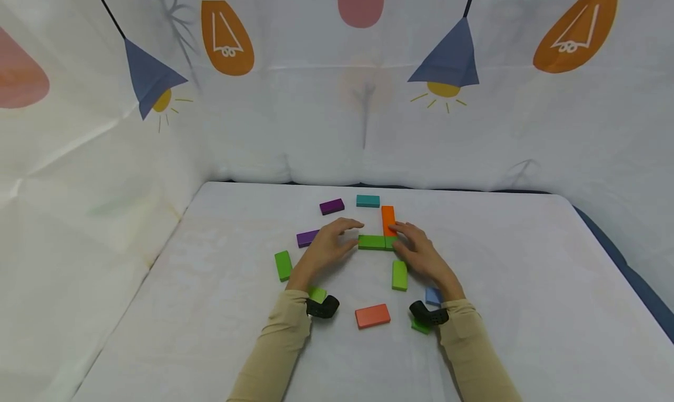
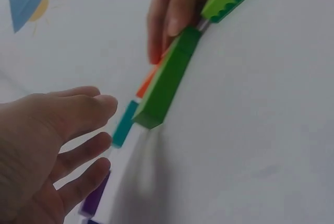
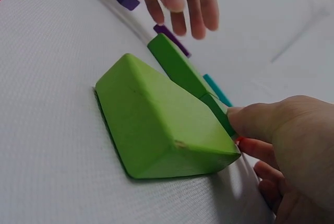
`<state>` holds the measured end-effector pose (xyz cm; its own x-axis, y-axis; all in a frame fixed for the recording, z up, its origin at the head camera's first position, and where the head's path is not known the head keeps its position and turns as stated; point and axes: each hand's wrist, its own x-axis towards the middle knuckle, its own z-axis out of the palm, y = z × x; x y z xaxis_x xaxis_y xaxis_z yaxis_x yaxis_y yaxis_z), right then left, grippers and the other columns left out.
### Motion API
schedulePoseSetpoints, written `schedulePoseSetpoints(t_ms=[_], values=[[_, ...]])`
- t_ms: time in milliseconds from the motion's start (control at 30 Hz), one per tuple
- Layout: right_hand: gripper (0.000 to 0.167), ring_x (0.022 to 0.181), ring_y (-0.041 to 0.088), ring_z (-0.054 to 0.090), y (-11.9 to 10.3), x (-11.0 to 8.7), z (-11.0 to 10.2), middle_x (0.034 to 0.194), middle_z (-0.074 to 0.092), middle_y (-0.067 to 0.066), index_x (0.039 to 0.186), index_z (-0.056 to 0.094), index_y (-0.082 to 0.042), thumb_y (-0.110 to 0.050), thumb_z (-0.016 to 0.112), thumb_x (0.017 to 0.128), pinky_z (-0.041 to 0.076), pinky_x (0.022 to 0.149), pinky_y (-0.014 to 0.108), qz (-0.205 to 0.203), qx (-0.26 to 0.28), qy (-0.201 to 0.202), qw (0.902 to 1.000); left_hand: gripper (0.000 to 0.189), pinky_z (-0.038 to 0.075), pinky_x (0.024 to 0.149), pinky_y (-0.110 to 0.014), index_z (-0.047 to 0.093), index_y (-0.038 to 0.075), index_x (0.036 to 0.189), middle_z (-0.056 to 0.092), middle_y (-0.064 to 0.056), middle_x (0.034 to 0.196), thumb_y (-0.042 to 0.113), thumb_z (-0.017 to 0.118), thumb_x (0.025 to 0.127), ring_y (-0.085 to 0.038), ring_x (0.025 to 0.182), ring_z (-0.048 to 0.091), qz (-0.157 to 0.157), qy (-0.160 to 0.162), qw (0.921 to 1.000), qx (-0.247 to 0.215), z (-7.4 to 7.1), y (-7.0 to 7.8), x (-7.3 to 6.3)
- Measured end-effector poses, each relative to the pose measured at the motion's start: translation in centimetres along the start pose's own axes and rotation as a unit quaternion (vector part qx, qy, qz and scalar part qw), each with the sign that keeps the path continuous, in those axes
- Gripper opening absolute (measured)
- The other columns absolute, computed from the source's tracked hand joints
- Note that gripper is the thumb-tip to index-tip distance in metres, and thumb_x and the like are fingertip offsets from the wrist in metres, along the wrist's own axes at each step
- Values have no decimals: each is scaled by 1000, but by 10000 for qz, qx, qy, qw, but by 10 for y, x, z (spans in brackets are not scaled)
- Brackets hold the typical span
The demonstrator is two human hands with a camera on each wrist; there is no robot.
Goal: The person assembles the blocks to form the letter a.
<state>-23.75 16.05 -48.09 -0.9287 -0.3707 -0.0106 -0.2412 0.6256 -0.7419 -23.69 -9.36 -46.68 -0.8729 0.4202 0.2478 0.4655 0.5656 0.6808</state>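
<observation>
My left hand (image 1: 330,243) hovers with fingers apart just left of a row of two green blocks, holding nothing. The longer green block (image 1: 371,242) meets the second green block (image 1: 390,243) end to end, a thin seam between them. At that second block, my right hand (image 1: 420,251) pinches with its thumb on the near side and fingers behind. Those fingers lie beside an upright-pointing orange block (image 1: 388,219) that adjoins the row's far side. Closer to me sits a light green block (image 3: 156,125), large in the right wrist view.
Behind the hands lie a teal block (image 1: 368,201) and a dark purple block (image 1: 332,206). Another purple block (image 1: 307,239) and a green block (image 1: 283,265) are on the left. In front is a coral block (image 1: 372,316); a blue block (image 1: 433,296) is partly under the right wrist.
</observation>
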Motion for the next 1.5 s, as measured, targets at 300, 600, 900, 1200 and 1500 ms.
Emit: schedulePoseSetpoints(t_ms=[300,600,900,1200,1500], values=[[45,144,40,13,-2,-2,-1,154,27,15,142,41,-14,-24,49,98,11,112,64,51,44,-17,10000,33,47,97,-42,63,10,120,61,-7,122,11,67,87,-28,111,58,-279,368,9988,187,-31,-14,-9],[45,144,39,12,-1,-2,-1,154,26,15,142,41,-14,-25,48,99,10,112,64,125,43,-33,9999,41,38,101,-52,60,12,124,56,-15,127,17,70,85,-35,120,49,-1142,174,9919,530,-46,-28,-20],[46,144,38,12,5,-1,-2,155,26,14,142,40,-15,-24,49,99,11,112,64,-10,65,-54,10000,49,35,94,-55,56,14,130,54,-17,123,25,70,84,-34,113,48,-1722,-298,9813,809,-48,-25,-22],[47,144,39,11,4,6,-6,154,27,16,142,40,-13,-27,49,99,10,112,64,-130,104,-83,9998,46,33,94,-53,58,15,125,53,-16,117,27,71,82,-34,112,46,-2048,-145,9751,833,-54,-29,-25],[46,144,39,12,3,5,-7,153,28,16,142,41,-12,-24,49,98,10,113,62,-114,117,-74,9998,38,36,92,-52,63,14,119,55,-16,114,25,71,83,-34,109,48,-1976,-113,9758,926,-53,-28,-25]])
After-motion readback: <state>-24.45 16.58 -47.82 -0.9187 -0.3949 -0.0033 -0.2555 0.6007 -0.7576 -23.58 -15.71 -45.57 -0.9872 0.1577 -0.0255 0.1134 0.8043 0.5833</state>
